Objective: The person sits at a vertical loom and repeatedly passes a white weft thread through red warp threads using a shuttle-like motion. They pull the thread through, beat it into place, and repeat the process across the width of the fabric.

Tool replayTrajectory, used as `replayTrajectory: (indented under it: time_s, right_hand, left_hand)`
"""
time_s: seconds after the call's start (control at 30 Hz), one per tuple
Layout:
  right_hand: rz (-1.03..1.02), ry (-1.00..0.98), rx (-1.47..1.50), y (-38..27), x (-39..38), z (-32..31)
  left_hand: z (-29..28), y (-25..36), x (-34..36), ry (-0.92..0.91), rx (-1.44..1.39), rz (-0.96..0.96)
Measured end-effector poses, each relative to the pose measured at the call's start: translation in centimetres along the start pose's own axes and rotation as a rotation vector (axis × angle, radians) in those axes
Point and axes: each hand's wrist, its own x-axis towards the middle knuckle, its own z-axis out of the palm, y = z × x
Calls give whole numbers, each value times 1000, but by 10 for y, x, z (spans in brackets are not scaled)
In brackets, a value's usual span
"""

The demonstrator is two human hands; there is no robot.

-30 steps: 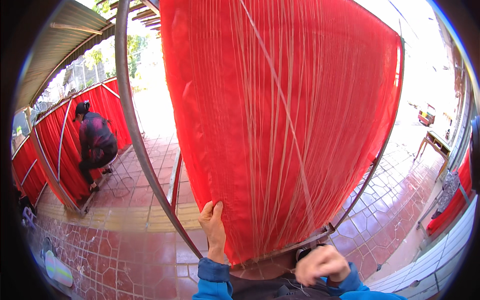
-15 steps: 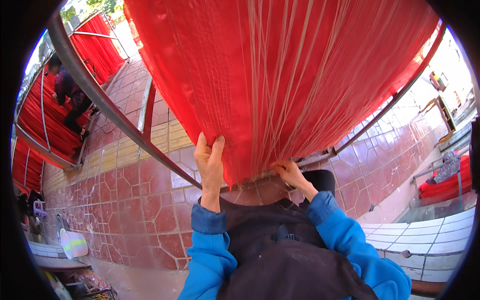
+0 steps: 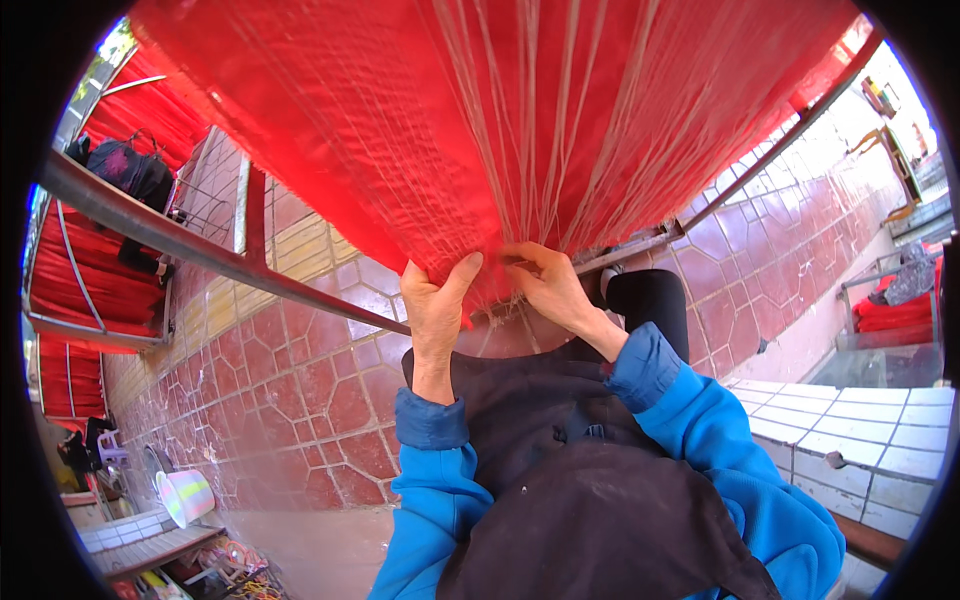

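A large red cloth (image 3: 300, 120) streaked with long pale threads (image 3: 540, 120) spreads across the upper view on a metal frame (image 3: 250, 272). My left hand (image 3: 432, 300) grips the cloth's lower edge, thumb on the near side. Just beside it, my right hand (image 3: 548, 292) is closed with bent fingers at the lower threads and cloth; what its fingertips hold is too small to make out. Below both hands is a dark apron (image 3: 560, 500) between blue sleeves.
At left, a person in dark clothes (image 3: 130, 175) is bent beside red cloth on frames (image 3: 85, 285). A striped bucket (image 3: 185, 496) is on the tiled floor (image 3: 330, 420) at lower left. A white-tiled ledge (image 3: 850, 430) and a small wooden table (image 3: 890, 175) are at right.
My view has tilted downward. My right hand has moved up from low right to the threads beside my left hand, which keeps its grip on the cloth edge.
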Motion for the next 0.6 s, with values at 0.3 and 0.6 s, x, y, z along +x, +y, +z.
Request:
replayTrajectory:
  time_s: [0.3,0.6]
  right_hand:
    - [251,-73,349,23,-17,16]
    - [291,-168,464,25,-31,10]
  left_hand:
    - [3,-12,-11,90,165,0]
    - [0,-18,-13,65,79,-1]
